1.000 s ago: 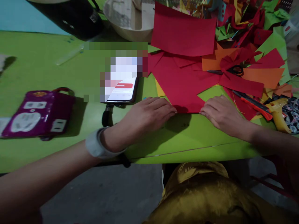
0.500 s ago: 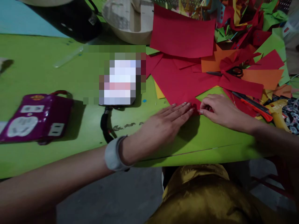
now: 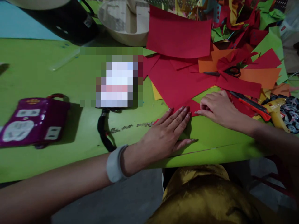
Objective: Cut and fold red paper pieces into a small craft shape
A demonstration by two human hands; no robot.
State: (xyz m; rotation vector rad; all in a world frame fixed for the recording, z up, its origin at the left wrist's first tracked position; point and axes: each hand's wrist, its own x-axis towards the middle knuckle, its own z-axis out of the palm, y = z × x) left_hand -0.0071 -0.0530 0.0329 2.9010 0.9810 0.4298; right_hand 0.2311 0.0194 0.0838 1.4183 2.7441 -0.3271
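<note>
My left hand [image 3: 162, 133], with a grey band on its wrist, lies flat near the table's front edge. Its fingers are stretched over a piece of red paper [image 3: 195, 106], and much of that paper is hidden beneath them. The thumb sticks out to the side over the green tabletop. Just to the right, my right hand [image 3: 216, 107] is curled, thumb and fingers closed at the right end of the same red paper. Larger red sheets [image 3: 182, 82] spread out beyond both hands.
Scissors [image 3: 211, 73] and an orange-handled cutter [image 3: 253, 106] lie among paper scraps at right. A lit, pixelated phone-like device [image 3: 118, 81] with a black strap and a purple socket box [image 3: 35, 121] are at left. A dark pot [image 3: 67, 23] and a pale bowl [image 3: 126, 34] stand behind.
My left hand has slid slightly down and left, its thumb now spread out. A red paper edge shows at its left side. My right hand stays at the paper's right end.
</note>
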